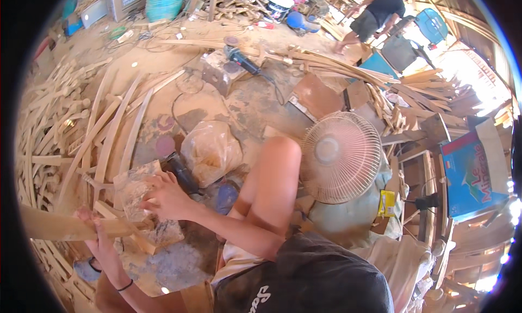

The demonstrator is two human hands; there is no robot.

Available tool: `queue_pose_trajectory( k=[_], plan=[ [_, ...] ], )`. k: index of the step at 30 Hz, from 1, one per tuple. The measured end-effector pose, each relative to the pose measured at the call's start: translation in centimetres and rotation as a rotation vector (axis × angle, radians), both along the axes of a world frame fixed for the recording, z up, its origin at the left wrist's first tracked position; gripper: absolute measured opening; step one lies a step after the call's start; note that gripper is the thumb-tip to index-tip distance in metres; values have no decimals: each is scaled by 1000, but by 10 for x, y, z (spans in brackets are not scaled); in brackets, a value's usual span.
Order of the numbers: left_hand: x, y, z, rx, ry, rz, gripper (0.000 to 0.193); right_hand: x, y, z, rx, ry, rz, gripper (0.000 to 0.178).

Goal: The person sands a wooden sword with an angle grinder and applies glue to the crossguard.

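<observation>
My left hand (98, 238), with a black band at its wrist, is closed around a long pale wooden piece (60, 226) that runs in from the left edge. The piece's right end lies over a dusty wooden block (130, 189). Above that block is my right hand (167, 198), fingers bent and apart, with nothing visible in them. Whether its fingertips touch the block I cannot tell. Just beyond the right hand lies a dark angle grinder (182, 173), near a round reddish disc (165, 146).
Long curved wooden strips (111, 125) pile up on the left. A clear plastic bag (212, 151) lies ahead, and a dusty fan (341, 156) stands right of my knee. Another angle grinder (242, 60) rests on a block. A person (380, 14) bends over at the far right.
</observation>
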State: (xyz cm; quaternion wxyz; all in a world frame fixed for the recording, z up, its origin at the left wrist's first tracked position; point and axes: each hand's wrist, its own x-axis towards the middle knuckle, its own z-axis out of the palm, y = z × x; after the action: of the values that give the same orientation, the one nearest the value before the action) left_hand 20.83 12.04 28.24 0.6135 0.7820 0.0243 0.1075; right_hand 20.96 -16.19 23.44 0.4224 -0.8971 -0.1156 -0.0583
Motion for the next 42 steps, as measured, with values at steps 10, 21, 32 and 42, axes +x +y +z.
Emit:
queue_pose_trajectory(
  k=[10, 21, 32, 42],
  plan=[
    [10, -29, 31, -102, -58, -171, 29, 11, 18, -67, 176, 21, 25, 10],
    [2, -16, 59, -200, -113, -72, 28, 8, 60, -154, 138, 304, 70, 77],
    [8, -13, 60, -237, -163, -146, 59, -9, 60, -36, 166, 271, 208, 35],
    [13, -16, 61, -240, -206, -252, 73, 2, 33, 16, -383, -288, 454, 41]
  ],
)
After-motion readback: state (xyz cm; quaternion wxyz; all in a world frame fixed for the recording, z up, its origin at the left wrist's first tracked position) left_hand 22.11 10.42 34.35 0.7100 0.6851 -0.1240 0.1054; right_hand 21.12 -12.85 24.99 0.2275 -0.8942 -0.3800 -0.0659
